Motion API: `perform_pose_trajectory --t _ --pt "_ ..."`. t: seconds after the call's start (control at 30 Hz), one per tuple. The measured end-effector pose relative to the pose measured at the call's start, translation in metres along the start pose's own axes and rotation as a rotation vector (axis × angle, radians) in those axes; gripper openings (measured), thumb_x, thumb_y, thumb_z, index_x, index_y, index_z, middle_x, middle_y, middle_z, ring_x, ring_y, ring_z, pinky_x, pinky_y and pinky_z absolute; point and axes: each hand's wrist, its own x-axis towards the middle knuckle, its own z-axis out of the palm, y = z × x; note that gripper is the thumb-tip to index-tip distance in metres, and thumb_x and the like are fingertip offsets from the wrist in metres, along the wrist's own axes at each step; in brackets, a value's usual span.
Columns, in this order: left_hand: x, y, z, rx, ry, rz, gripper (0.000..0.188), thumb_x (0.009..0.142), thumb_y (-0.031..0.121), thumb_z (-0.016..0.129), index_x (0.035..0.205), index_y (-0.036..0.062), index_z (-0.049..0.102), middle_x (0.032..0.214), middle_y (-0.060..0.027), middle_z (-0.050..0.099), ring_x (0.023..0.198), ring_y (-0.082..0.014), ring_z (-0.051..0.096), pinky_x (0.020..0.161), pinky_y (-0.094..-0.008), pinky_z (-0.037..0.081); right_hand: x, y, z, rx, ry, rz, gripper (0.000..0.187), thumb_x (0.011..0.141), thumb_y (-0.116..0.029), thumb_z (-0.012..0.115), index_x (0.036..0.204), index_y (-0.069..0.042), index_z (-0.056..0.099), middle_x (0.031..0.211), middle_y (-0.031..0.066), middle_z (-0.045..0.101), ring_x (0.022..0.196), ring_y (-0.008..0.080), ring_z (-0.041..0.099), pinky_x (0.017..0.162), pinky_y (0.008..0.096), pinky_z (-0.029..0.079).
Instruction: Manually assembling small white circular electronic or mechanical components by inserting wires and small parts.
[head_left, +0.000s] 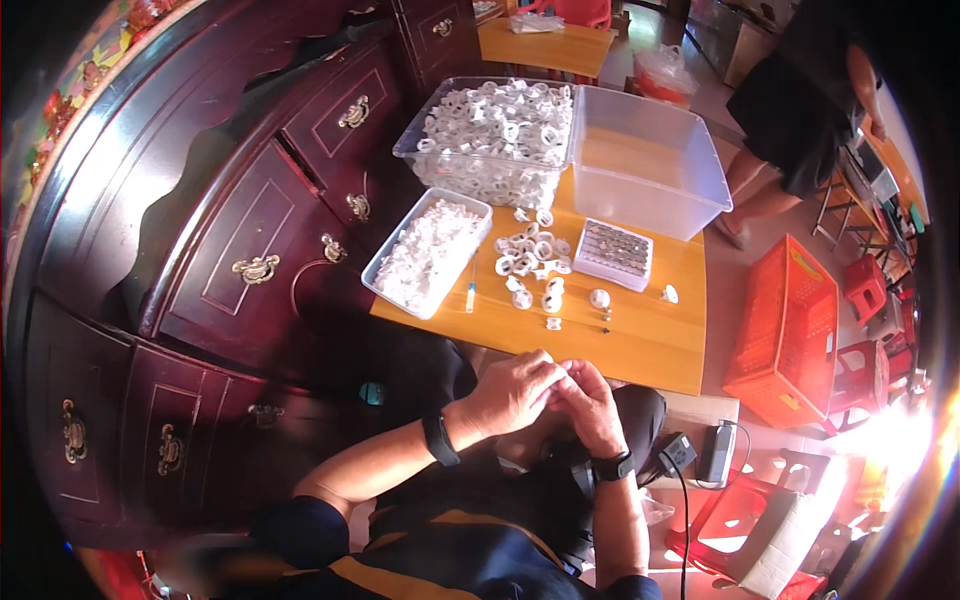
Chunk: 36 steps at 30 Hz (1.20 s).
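Note:
My left hand (508, 392) and my right hand (594, 406) meet just off the near edge of the wooden table (650, 345). Both are closed, fingertips pinched together; whatever is between them is hidden or too small to make out. Nearest on the tabletop lie a small white piece (553, 324), a tiny dark part (606, 330) and a round white piece (600, 298). Behind these spreads a loose group of white plastic rings (528, 250). A slim tool with a blue-and-white body (470, 297) lies beside a shallow tray (378, 290) heaped with small white parts.
A large clear bin (408, 150) full of white rings stands at the back, next to another clear bin (655, 165). A white box (600, 275) holds rows of small metal parts. Dark drawers (230, 250) line the left. Right are an orange crate (785, 330) and a standing person (800, 110).

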Motion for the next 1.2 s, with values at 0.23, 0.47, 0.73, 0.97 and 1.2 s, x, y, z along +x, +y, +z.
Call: perform_pose_trajectory --t 0.23,0.47,0.73,0.97,1.2 --pt "0.0 0.004 -0.015 -0.135 -0.095 -0.097 0.034 0.083 0.002 0.064 0.115 0.0081 0.058 0.101 -0.0145 0.064 0.085 -0.0343 0.066 0.07 -0.0422 0.054 0.0 0.006 0.0 0.105 -0.099 -0.019 0.016 0.097 -0.007 0.064 0.111 -0.006 0.056 0.094 0.002 0.063 0.087 0.0108 0.062 0.082 0.0269 0.051" --pt "0.074 -0.032 0.0 -0.035 -0.044 -0.098 0.017 0.09 0.005 0.061 0.106 0.0057 0.066 0.089 -0.0115 0.067 0.072 -0.0285 0.067 0.065 -0.0386 0.055 -0.012 0.002 -0.016 0.194 -0.052 -0.078 0.009 0.1 -0.013 0.059 0.106 -0.008 0.056 0.097 0.0019 0.058 0.086 0.0144 0.063 0.077 0.0277 0.052" --pt "0.106 -0.059 0.061 0.124 -0.192 0.05 0.024 0.089 0.008 0.058 0.109 0.0075 0.07 0.11 -0.0112 0.068 0.09 -0.0316 0.07 0.073 -0.0414 0.058 -0.014 0.009 -0.022 0.047 -0.015 -0.043 0.016 0.1 -0.004 0.056 0.116 -0.006 0.058 0.108 0.0026 0.06 0.094 0.0134 0.065 0.087 0.0285 0.053" --pt "0.094 -0.062 0.067 0.219 -0.117 0.107 0.02 0.087 0.008 0.057 0.104 0.0084 0.068 0.104 -0.0125 0.064 0.082 -0.0309 0.069 0.066 -0.0418 0.057 -0.015 0.01 -0.023 0.041 -0.044 -0.063 0.015 0.098 -0.003 0.058 0.113 -0.004 0.059 0.099 0.0017 0.062 0.093 0.0116 0.065 0.088 0.0263 0.051" --pt "0.09 -0.054 0.056 0.322 -0.201 0.121 0.024 0.086 0.01 0.066 0.111 0.0081 0.068 0.093 -0.0073 0.062 0.079 -0.0269 0.068 0.064 -0.039 0.056 -0.01 0.014 -0.021 -0.028 0.027 0.042 0.01 0.097 -0.006 0.061 0.106 -0.003 0.058 0.1 0.0014 0.061 0.089 0.0112 0.065 0.079 0.0244 0.053"
